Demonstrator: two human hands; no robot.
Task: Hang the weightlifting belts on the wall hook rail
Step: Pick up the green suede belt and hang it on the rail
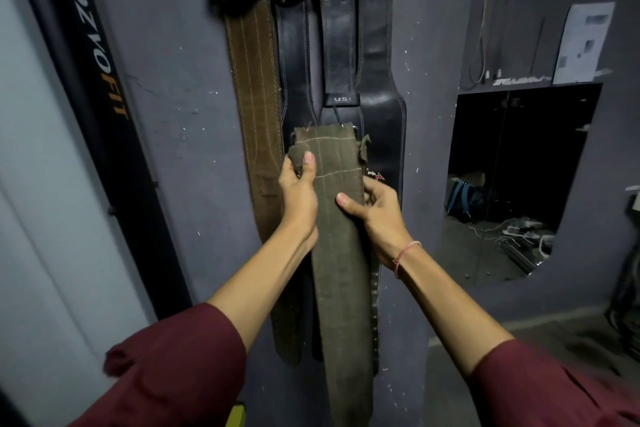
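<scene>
An olive suede weightlifting belt (337,246) is held upright in front of the grey wall, its buckle end up near the middle of the view. My left hand (298,192) grips its upper left edge, thumb on the frayed flap. My right hand (375,213) grips its right edge a little lower. Behind it hang a brown stitched belt (254,87) and black leather belts (337,45) from the top of the view. The hook rail itself is out of view.
A black slanted post with orange "FIT" lettering (104,80) stands at left. To the right, a dark wall opening (512,170) shows bags and cables on a floor. A paper sheet (581,42) hangs above it.
</scene>
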